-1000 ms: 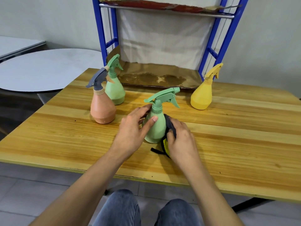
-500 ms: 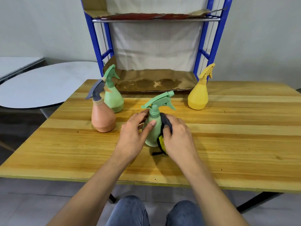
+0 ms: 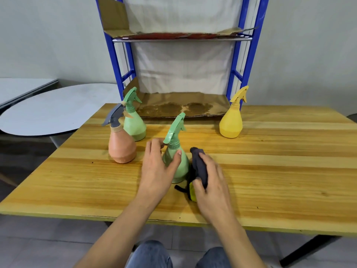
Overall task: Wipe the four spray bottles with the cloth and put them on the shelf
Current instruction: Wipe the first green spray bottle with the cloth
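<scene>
A green spray bottle (image 3: 180, 163) stands upright in the middle of the wooden table (image 3: 270, 171). My left hand (image 3: 156, 169) grips its body from the left, thumb across the front. My right hand (image 3: 210, 180) holds a dark cloth with a yellow patch (image 3: 199, 167) against the bottle's right side. An orange bottle with a grey trigger (image 3: 121, 146) and a second green bottle (image 3: 134, 122) stand together at the left. A yellow bottle (image 3: 231, 122) stands at the back right. The blue shelf (image 3: 183, 107), lined with stained cardboard, is behind the table.
A round white table (image 3: 48, 111) lies to the left, lower than the wooden one. The shelf's upper level (image 3: 181, 36) carries a cardboard sheet. My knees show below the table's near edge.
The green bottle has turned, so its trigger now points away from me instead of to the right. The cloth has stayed at its right side. The camera has tilted up.
</scene>
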Available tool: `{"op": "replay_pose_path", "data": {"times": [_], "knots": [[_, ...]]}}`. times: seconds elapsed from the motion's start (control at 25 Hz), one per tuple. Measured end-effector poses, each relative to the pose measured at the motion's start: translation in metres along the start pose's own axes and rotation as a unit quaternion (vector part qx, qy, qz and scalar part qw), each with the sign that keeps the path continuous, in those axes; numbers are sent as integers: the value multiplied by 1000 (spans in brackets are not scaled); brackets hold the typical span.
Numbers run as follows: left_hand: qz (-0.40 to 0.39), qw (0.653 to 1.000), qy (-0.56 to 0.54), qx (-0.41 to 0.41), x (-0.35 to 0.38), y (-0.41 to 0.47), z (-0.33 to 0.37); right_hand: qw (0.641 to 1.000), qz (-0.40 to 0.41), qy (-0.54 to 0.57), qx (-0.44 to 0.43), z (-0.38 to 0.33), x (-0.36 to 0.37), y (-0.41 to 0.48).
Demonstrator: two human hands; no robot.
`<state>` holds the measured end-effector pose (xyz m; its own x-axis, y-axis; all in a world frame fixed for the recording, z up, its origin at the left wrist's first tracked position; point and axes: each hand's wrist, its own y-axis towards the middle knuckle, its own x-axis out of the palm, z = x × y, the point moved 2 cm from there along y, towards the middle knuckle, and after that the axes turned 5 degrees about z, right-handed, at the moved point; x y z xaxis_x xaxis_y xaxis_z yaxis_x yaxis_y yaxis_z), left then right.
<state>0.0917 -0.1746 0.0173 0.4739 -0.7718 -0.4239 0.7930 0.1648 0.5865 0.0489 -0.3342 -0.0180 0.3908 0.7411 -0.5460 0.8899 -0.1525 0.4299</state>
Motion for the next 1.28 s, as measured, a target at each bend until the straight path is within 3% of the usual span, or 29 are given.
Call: {"op": "replay_pose_path", "data": {"times": [0.2, 0.32, 0.4, 0.6, 0.72, 0.92, 1.12, 1.28], "knots": [[-77, 993, -46, -80, -5, 3, 7, 994, 59, 70, 55, 2, -2, 8], [-168, 982, -61, -61, -14, 6, 0, 979, 104, 127, 122, -16, -21, 29], [-198, 976, -80, -34, -19, 10, -7, 979, 103, 136, 115, -38, -28, 43], [-157, 981, -110, -13, -18, 6, -10, 995, 6, 83, 54, -60, 1, 50], [-158, 983, -94, -11, -15, 8, -16, 999, 6, 35, 40, -40, 8, 41], [-154, 984, -85, -23, -15, 6, -15, 996, -5, 15, 87, -24, 7, 40], [-156, 985, -80, -5, -15, 6, -15, 998, 35, 36, 31, -45, 6, 47], [-151, 986, -76, -15, -15, 4, -13, 997, 3, 16, 77, -22, 6, 35]]}}
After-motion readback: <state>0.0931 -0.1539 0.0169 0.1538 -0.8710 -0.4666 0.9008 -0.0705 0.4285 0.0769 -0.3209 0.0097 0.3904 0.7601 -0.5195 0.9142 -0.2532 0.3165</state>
